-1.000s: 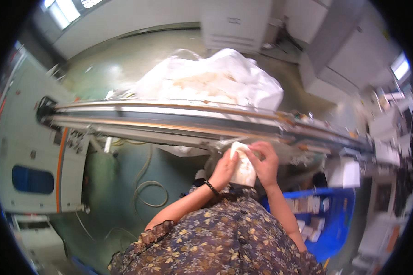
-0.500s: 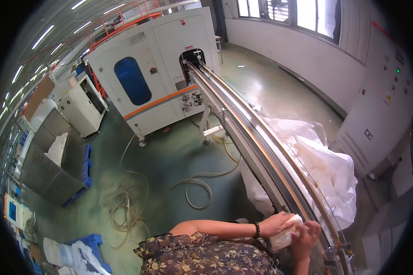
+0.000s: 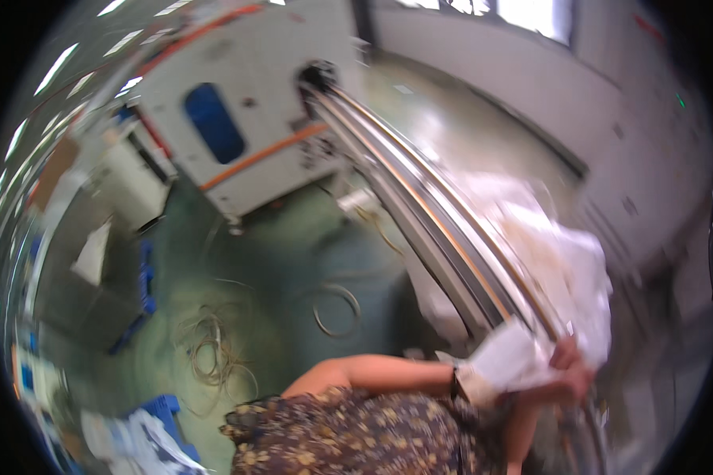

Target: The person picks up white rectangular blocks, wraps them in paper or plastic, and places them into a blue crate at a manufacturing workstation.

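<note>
My left arm reaches in from the lower middle, a dark beaded bracelet [image 3: 455, 381] at its wrist. Beyond the wrist a whitish, crumpled-looking piece [image 3: 503, 356] is held up at the conveyor's near end; blur hides whether it is cloth or thin plastic. It covers most of my left hand [image 3: 478, 389], which seems closed on it. At the piece's right lower edge is my right hand [image 3: 569, 378], smeared by motion, so its finger position is unclear. Both hands are beside the long conveyor rail [image 3: 451, 237].
The conveyor runs from a large white machine [image 3: 269, 111] with a blue window. White sacks [image 3: 570, 269] stand right of it, near a grey-white cabinet [image 3: 650, 182]. Hose coils [image 3: 210, 348] lie on the green floor. A metal bin [image 3: 79, 317] is at left.
My right hand has swung right and slightly up. The whitish piece now looks larger and tilts up over my left hand. The whole view has shifted and blurred.
</note>
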The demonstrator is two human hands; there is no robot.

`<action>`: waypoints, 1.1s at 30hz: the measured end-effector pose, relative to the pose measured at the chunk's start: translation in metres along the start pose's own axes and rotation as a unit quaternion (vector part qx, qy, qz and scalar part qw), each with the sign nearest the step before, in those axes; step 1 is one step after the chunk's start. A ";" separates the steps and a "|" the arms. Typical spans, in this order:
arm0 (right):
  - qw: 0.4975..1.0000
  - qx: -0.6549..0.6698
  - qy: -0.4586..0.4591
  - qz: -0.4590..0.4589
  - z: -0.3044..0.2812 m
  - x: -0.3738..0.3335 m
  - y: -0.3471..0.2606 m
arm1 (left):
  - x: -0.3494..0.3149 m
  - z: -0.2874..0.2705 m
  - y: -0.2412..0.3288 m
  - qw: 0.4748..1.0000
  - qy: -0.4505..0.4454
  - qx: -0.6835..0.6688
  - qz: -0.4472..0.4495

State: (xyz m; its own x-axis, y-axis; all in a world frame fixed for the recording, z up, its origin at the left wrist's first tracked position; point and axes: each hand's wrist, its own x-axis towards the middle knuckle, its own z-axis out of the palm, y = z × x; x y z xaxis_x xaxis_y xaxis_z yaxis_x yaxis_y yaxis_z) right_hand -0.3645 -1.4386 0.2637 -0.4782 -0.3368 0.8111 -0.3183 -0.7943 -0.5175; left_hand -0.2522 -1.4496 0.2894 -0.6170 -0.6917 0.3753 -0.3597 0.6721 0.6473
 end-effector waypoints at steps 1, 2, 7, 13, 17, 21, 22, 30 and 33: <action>0.995 0.021 0.085 0.040 0.006 0.009 -0.002 | -0.005 0.000 -0.012 0.999 0.025 -0.022 0.015; 0.989 0.014 0.132 0.068 0.007 0.019 0.004 | -0.014 0.008 -0.043 0.990 0.013 -0.139 -0.002; 0.873 -0.167 -0.358 0.286 -0.045 -0.010 0.035 | -0.017 -0.014 -0.114 0.914 0.025 -0.391 -0.107; 0.740 0.149 -0.184 0.630 -0.059 -0.032 0.029 | -0.015 -0.002 -0.128 0.971 0.024 -0.118 -0.208; 0.767 0.043 -0.264 0.583 -0.062 -0.050 0.033 | -0.006 0.011 -0.111 0.985 0.042 -0.089 -0.141; 0.771 0.047 -0.190 0.606 -0.069 -0.048 0.019 | -0.009 0.027 -0.133 0.908 0.021 -0.315 -0.275; 0.780 0.055 -0.177 0.598 -0.075 -0.050 0.016 | -0.004 0.033 -0.133 0.860 0.062 -0.408 -0.300; 0.813 0.177 0.163 0.531 -0.138 -0.064 -0.040 | -0.033 0.100 -0.127 0.966 -0.037 -0.223 -0.124; 0.842 0.183 0.159 0.481 -0.158 -0.078 -0.062 | -0.051 0.165 -0.164 0.861 -0.328 0.098 0.376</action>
State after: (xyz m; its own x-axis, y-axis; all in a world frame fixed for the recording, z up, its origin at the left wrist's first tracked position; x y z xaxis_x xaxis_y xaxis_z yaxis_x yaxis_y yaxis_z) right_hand -0.4371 -1.2834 0.1892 -0.5850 -0.8070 -0.0806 0.5877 -0.3533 -0.7278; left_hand -0.2775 -1.4814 0.0544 -0.9665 0.2140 0.1416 0.2429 0.9408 0.2365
